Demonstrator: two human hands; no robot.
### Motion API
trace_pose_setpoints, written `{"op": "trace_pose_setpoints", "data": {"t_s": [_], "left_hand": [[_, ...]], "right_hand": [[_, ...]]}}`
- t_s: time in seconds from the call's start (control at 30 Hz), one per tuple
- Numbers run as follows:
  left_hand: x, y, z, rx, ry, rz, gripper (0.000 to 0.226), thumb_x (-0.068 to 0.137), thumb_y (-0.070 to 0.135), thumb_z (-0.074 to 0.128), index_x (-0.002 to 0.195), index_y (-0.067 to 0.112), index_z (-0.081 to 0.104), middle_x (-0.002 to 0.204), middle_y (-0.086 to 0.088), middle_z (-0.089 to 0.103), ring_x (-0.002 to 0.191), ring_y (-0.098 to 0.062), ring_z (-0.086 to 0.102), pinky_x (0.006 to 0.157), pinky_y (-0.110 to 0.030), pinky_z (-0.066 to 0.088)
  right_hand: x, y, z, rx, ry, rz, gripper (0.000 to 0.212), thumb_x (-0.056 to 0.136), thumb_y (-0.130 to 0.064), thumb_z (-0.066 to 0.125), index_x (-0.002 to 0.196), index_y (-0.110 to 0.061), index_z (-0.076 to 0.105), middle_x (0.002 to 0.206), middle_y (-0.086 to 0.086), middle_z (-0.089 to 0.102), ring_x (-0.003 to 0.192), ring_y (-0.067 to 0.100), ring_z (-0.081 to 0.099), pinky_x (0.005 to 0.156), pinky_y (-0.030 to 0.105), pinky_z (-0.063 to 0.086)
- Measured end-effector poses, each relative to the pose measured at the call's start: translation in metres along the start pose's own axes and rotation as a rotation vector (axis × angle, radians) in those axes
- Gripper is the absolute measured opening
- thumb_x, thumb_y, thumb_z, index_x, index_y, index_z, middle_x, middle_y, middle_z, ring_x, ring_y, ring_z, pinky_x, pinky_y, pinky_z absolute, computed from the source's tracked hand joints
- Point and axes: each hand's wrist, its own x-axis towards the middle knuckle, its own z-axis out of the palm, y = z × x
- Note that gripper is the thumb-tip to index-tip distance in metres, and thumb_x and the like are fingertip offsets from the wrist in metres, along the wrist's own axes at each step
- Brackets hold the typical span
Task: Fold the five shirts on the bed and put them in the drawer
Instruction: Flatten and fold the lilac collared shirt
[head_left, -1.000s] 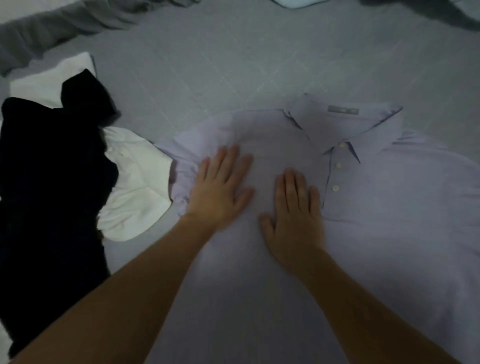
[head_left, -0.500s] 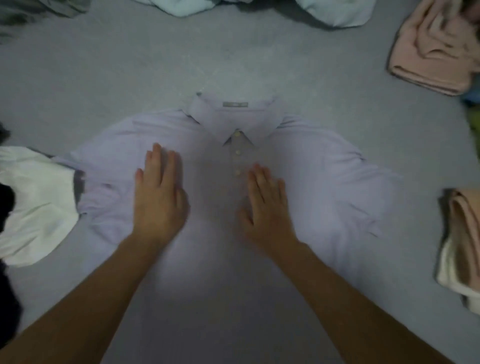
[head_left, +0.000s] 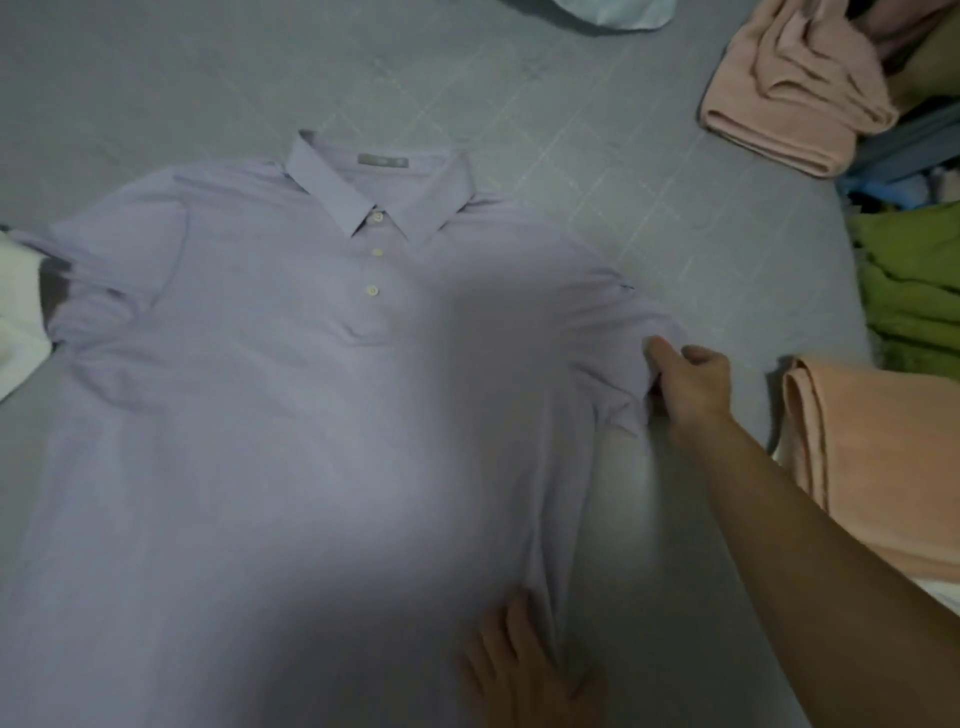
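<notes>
R hand (head_left: 691, 387) pinches the sleeve hem of the lilac polo (head_left: 291, 415), fingers curled on cloth. L hand (head_left: 524, 670) lies flat, fingers straight, pressing the polo's side seam near the hem. Polo lies face up, buttoned, on the grey bed (head_left: 597, 156). Advise: lift sleeve inward along a straight line, keep seam pinned. Count: 1 polo spread; 2 peach folded items (head_left: 795, 98) at right; 1 green pile (head_left: 914, 280).

— What is the lilac polo shirt (head_left: 270, 415) made of?
— Thin, smooth, matt cloth, with small pale buttons (head_left: 372, 291) of a faint sheen.
— And the bed (head_left: 519, 93) under it?
— A grey matt sheet, woven with a faint diamond pattern.
— The peach pile (head_left: 789, 98)?
— Thicker, soft, slightly fuzzy cloth.
</notes>
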Motion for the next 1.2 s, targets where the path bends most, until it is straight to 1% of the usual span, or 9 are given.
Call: {"op": "trace_pose_setpoints", "data": {"t_s": [0.07,0.17,0.3,0.47,0.63,0.77,0.93,1.07,1.2], "left_hand": [[-0.004,0.012,0.017,-0.028,0.056,-0.087,0.097,0.032,0.064,0.052,0.104,0.002,0.073,0.092,-0.020,0.066,0.075,-0.035,0.062,0.069,-0.045,0.048],[-0.006,0.023,0.022,-0.055,0.034,-0.184,0.093,0.038,0.055,0.058,0.111,0.000,0.071,0.098,-0.022,0.065,0.078,-0.039,0.064,0.065,-0.047,0.052],[-0.017,0.018,0.020,0.035,0.116,-0.201,0.086,0.029,0.014,0.092,0.112,-0.001,0.070,0.097,-0.022,0.066,0.077,-0.043,0.067,0.059,-0.047,0.056],[-0.013,0.002,0.002,-0.117,0.182,-0.268,0.035,0.076,-0.002,0.062,0.110,0.008,0.064,0.107,-0.015,0.061,0.100,-0.036,0.059,0.081,-0.040,0.047],[-0.011,-0.020,-0.030,-0.540,0.252,-0.342,0.018,0.087,-0.003,0.052,0.095,0.005,0.066,0.088,-0.007,0.067,0.082,-0.021,0.059,0.067,-0.023,0.040],[-0.016,-0.061,-0.051,-0.720,0.327,-0.434,0.020,0.097,0.006,0.051,0.083,0.008,0.066,0.080,-0.015,0.067,0.075,-0.020,0.056,0.072,-0.034,0.045],[-0.036,-0.089,-0.052,-0.816,0.204,-0.410,0.045,0.084,0.051,0.069,0.077,0.007,0.063,0.060,0.004,0.057,0.059,-0.006,0.050,0.059,-0.022,0.043],[-0.054,-0.103,-0.041,-0.603,-0.016,-0.324,0.014,0.081,0.017,0.075,0.084,0.018,0.062,0.071,0.005,0.062,0.067,-0.012,0.053,0.062,-0.027,0.042],[-0.074,-0.112,-0.048,-0.544,-0.128,-0.340,0.016,0.080,0.018,0.071,0.094,0.014,0.065,0.085,-0.008,0.064,0.073,-0.017,0.059,0.068,-0.029,0.046]], "right_hand": [[0.002,-0.003,0.007,0.087,-0.125,0.023,0.027,0.080,-0.026,0.080,0.093,-0.012,0.061,0.091,0.005,0.060,0.087,0.020,0.060,0.079,0.033,0.054],[0.000,-0.013,0.011,0.119,-0.247,0.069,0.043,0.083,-0.014,0.076,0.121,0.000,0.063,0.106,0.008,0.069,0.093,0.024,0.067,0.087,0.039,0.057],[-0.009,-0.031,0.008,0.112,-0.315,0.124,0.031,0.086,-0.013,0.071,0.115,-0.004,0.065,0.105,0.013,0.070,0.088,0.025,0.068,0.073,0.035,0.057],[-0.031,-0.067,0.008,0.085,-0.412,0.049,0.005,0.087,-0.007,0.067,0.091,-0.010,0.064,0.081,0.004,0.067,0.062,0.013,0.065,0.046,0.021,0.052],[-0.070,-0.116,0.041,0.208,-0.653,0.026,0.007,0.092,-0.006,0.060,0.086,-0.006,0.064,0.075,0.007,0.063,0.067,0.017,0.062,0.060,0.026,0.055],[-0.116,-0.116,0.082,0.196,-0.965,0.084,0.017,0.098,-0.017,0.052,0.081,-0.017,0.055,0.066,0.001,0.057,0.061,0.015,0.059,0.074,0.026,0.057],[-0.116,-0.025,0.078,-0.153,-0.660,-0.101,0.019,0.093,-0.017,0.054,0.075,-0.016,0.062,0.079,0.010,0.065,0.070,0.026,0.062,0.063,0.037,0.049],[-0.121,0.079,0.031,-0.438,-0.532,-0.075,0.018,0.095,-0.017,0.054,0.090,-0.014,0.071,0.096,0.017,0.073,0.092,0.035,0.068,0.086,0.048,0.055],[-0.170,0.143,-0.007,-0.609,-0.579,-0.157,0.017,0.090,-0.015,0.058,0.099,-0.018,0.072,0.094,0.006,0.073,0.085,0.022,0.065,0.074,0.028,0.048]]}}
